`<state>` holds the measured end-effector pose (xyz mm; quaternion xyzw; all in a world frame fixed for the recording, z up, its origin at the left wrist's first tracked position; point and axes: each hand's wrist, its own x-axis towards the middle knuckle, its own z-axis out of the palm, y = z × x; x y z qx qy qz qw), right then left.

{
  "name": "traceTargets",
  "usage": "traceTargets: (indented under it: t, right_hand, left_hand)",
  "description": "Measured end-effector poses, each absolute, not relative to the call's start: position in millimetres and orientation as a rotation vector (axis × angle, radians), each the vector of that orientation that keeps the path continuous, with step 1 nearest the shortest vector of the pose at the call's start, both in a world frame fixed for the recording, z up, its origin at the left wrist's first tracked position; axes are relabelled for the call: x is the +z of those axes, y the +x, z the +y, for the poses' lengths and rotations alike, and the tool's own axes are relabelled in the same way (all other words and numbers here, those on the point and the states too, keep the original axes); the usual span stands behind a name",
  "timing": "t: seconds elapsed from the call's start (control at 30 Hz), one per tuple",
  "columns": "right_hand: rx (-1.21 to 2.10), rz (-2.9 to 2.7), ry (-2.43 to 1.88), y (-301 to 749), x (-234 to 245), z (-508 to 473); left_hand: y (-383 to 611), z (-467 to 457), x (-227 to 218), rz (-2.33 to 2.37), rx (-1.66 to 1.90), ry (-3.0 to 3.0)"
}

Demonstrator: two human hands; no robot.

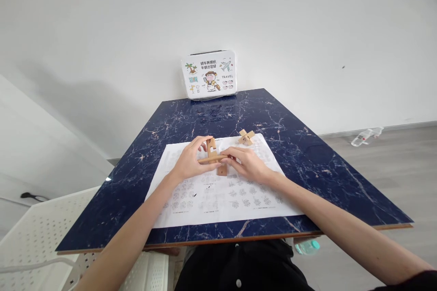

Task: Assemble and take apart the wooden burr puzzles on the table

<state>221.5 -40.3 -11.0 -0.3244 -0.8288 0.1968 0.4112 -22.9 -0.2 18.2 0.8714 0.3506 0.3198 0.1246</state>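
Note:
Between my hands are notched wooden puzzle pieces, held just above a printed sheet (pixel 184 218). My left hand (pixel 191 160) curls around an upright notched piece (pixel 210 146) marked with a dark letter, thumb below and fingers behind. My right hand (pixel 247 163) pinches the right end of a long, thin wooden stick (pixel 212 159) that crosses in front of the upright piece. Below the stick, another wooden piece (pixel 221 170) with a small mark shows; whether it lies on the paper or is joined, I cannot tell. Several wooden pieces form a crossed cluster (pixel 246 137) at the sheet's upper right.
The sheet lies on a dark blue marbled table (pixel 218 118). A white case with cartoon prints (pixel 210 75) leans against the wall at the back. A white perforated stand (pixel 44 223) is at the left. Plastic bottles (pixel 367 136) lie on the floor at the right.

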Motion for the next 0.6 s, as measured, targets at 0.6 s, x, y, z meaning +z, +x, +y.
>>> traceTargets:
  t: [0.6]
  right_hand:
    - [1.339, -1.583, -0.669, 220.9, 9.4, -41.8]
  left_hand:
    - [-29.0, 3.2, 13.6, 1.026, 0.765, 2.475]
